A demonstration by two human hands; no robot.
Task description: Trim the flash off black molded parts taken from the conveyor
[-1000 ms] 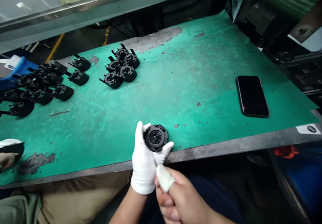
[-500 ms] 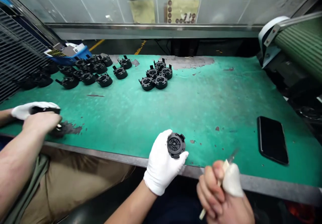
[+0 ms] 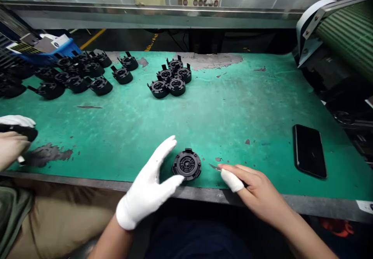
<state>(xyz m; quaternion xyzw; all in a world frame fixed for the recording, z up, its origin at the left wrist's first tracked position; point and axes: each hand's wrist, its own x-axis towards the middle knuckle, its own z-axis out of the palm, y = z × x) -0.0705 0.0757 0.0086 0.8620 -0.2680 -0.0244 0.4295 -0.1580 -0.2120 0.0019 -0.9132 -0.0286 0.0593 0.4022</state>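
Note:
A round black plastic part (image 3: pixel 187 165) lies on the green mat near the front edge, its ribbed face up. My left hand (image 3: pixel 153 177), in a white glove, is spread beside its left side, fingers and thumb apart; the thumb tip is at the part's lower edge, and I cannot tell whether it touches. My right hand (image 3: pixel 247 179), bare but for a white cover on the thumb, is closed round a craft knife (image 3: pixel 215 167). The knife's blade points left, a short gap from the part; its handle is mostly hidden in the hand.
Several black parts (image 3: pixel 170 78) stand grouped mid-table, with more (image 3: pixel 75 72) at the back left beside a blue bin (image 3: pixel 55 53). A phone (image 3: pixel 309 150) lies at right, below a green conveyor (image 3: pixel 346 33). A co-worker's hands (image 3: pixel 13 138) hold a black piece at far left.
My left hand has let go of the black part, which now lies on the mat, and has opened. The right hand has turned, bringing the knife blade left toward the part. The view has shifted.

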